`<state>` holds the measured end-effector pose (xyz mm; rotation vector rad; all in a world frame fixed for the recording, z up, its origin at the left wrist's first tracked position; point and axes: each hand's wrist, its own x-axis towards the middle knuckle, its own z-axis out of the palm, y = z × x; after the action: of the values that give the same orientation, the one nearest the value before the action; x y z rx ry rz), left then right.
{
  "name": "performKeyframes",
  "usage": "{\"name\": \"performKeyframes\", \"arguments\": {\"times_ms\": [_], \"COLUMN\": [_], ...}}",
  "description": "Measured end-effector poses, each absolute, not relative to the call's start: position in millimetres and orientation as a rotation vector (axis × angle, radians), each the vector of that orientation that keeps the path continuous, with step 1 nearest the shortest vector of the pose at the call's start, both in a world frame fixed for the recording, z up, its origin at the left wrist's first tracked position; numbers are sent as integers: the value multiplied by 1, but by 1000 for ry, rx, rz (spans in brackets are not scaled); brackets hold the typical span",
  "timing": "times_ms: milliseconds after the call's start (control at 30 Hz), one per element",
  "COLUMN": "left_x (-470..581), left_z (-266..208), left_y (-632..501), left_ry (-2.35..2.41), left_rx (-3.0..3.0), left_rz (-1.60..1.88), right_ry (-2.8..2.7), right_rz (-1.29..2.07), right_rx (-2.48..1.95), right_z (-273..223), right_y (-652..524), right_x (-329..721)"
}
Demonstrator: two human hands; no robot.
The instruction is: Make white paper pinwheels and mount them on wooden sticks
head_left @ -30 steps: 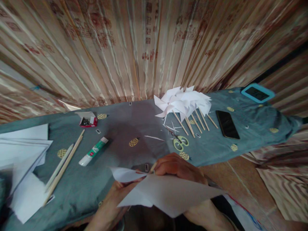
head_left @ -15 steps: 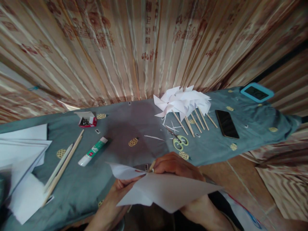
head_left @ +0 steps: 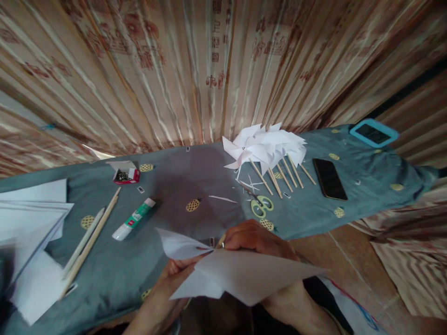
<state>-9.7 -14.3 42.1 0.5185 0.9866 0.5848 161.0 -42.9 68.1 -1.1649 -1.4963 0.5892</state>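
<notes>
A folded white paper pinwheel is held above the table's near edge. My left hand is closed on it from the left, its thumb pressed at the centre. From the right, my right hand is also closed at the middle of the pinwheel, fingers curled. The tip of a wooden stick and a small shiny silver spot show at the right fingertips; paper and fingers hide the rest. Beyond the hands lie green-handled scissors among thin paper scraps.
Finished paper pinwheels on sticks lie at the back, left of a phone and a blue-framed clock. Leftward are a glue stick, a small red box of tacks, wooden sticks and paper sheets.
The pinwheel's left blade has lifted slightly. Both hands keep almost the same place and grip; the view has shifted a little.
</notes>
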Motion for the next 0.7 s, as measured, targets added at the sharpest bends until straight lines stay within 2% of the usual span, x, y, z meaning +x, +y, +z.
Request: {"name": "performKeyframes", "arguments": {"times_ms": [700], "left_x": [-12], "left_z": [38], "left_y": [-13], "left_ry": [980], "left_rx": [447], "left_rz": [547], "right_ry": [-1507], "right_rz": [620], "right_rx": [-1144], "right_z": [71], "right_y": [-42], "right_x": [161]}}
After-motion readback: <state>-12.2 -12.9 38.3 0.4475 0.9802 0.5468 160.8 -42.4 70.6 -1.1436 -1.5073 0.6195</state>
